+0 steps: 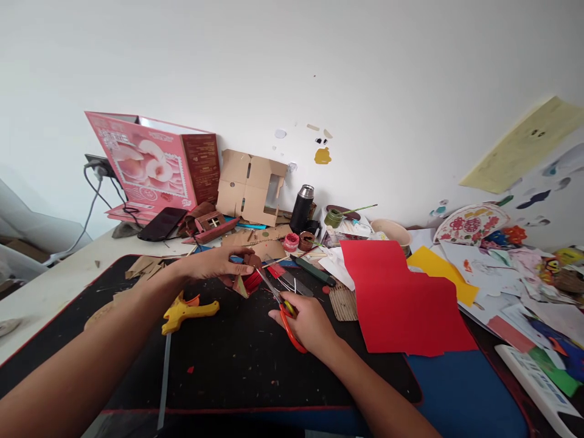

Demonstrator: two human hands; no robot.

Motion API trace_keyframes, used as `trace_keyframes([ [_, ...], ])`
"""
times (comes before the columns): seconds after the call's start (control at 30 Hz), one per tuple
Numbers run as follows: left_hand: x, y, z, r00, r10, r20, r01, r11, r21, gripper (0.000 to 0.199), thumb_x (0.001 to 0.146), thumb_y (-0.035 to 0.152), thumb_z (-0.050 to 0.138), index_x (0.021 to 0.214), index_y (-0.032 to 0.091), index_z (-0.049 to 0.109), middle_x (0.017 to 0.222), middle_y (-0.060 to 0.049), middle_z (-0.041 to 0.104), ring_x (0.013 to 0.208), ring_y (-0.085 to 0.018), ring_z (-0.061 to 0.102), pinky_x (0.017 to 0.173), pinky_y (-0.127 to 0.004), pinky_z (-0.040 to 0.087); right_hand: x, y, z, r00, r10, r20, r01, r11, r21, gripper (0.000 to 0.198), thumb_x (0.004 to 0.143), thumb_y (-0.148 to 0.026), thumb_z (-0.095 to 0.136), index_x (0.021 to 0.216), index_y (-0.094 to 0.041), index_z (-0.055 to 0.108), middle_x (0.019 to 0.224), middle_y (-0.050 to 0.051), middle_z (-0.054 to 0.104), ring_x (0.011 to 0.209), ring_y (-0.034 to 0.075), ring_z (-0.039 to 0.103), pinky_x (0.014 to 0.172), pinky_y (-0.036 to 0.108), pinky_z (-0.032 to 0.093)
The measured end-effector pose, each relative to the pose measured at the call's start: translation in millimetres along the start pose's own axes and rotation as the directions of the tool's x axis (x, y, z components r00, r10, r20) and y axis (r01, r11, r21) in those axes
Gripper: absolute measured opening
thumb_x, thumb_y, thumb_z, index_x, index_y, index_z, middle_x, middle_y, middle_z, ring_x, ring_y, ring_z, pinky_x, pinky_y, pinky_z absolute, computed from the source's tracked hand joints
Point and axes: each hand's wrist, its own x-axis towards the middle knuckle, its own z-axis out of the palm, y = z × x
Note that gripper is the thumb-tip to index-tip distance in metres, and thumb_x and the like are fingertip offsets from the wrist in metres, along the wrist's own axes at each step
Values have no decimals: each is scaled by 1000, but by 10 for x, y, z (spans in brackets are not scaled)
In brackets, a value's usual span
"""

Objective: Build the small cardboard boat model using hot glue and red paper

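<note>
My left hand point(216, 263) is closed around a small brown and red craft piece point(249, 283), held just above the black mat point(237, 371). Part of the piece is hidden behind the fingers. In my right hand point(314, 319) is a pair of scissors point(291, 333) with red and yellow handles. The blades point up and left, and their tips reach the craft piece; whether they are cutting it I cannot tell. A yellow glue gun point(189, 312) lies left of the hands, with a long translucent glue stick sticking out toward me.
Red paper sheets point(401, 298) lie at the right. Behind the hands stand paint jars point(291, 242), a black flask point(302, 210), a brown model boat point(214, 226) and a cardboard piece point(250, 188). A phone point(163, 224) rests near the pink box point(155, 164). A dark green cutter point(312, 271) lies nearby.
</note>
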Motion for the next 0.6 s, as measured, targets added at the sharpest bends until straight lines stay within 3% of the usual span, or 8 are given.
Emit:
trace_keyframes([
  [0.23,20,-21,-10,999,-16,42,15,1000,23,104,69,70,92,155,21,62,147,-16,72,115,-36,76,74,-34,66,2,21,7,1000,-1,-1,1,1000,-15,43,93,-63,74,99,-21,79,69,-2,55,64,16,40,61,27,30],
  [0.4,21,-20,-25,999,23,35,-24,999,48,95,69,69,92,149,24,68,145,-14,74,125,-39,72,79,-36,66,1,35,26,1000,-9,-6,9,1000,2,41,93,-60,74,99,-20,79,69,-2,56,64,15,40,62,27,32],
  [0.6,20,-18,-27,999,23,31,-26,995,92,98,69,71,91,151,22,67,148,-15,72,131,-41,69,87,-39,66,11,72,44,1000,0,-4,0,1000,-4,38,94,-54,75,108,-19,81,75,0,66,66,16,48,65,26,37],
])
